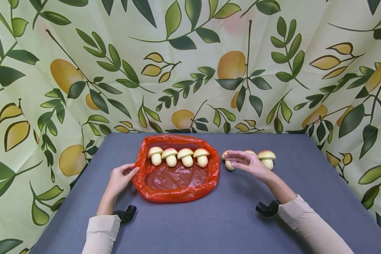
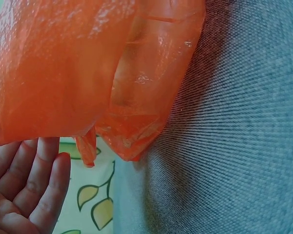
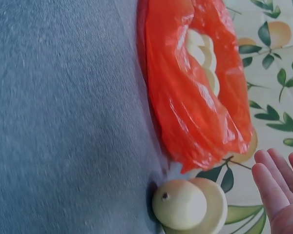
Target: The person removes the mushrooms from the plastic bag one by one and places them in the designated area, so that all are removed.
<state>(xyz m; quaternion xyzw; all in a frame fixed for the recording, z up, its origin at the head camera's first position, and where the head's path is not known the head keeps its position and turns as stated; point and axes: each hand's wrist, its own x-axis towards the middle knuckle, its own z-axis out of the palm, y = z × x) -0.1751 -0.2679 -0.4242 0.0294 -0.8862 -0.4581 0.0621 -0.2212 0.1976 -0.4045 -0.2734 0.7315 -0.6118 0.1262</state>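
A red plastic bag [image 1: 177, 196] lies on the table with its mouth rolled wide. Inside, several model mushrooms [image 1: 185, 157] with cream stems and pale, reddish-tinged caps stand in a row along the far side. My left hand [image 1: 120, 179] holds the bag's left rim between thumb and fingers; in the left wrist view the fingertips [image 2: 58, 161] meet the bag's edge. To the right of the bag, my right hand [image 1: 249, 164] hovers with straight fingers, holding nothing. Beneath and behind it is a row of three more mushrooms [image 1: 267, 159], partly hidden by the hand. The nearest mushroom [image 3: 183, 204] shows in the right wrist view.
A grey-blue cloth covers the table [image 1: 193, 225]. Behind it hangs a curtain [image 1: 190, 70] printed with leaves and orange fruit. Black wrist cameras [image 1: 268, 209] are strapped to both forearms.
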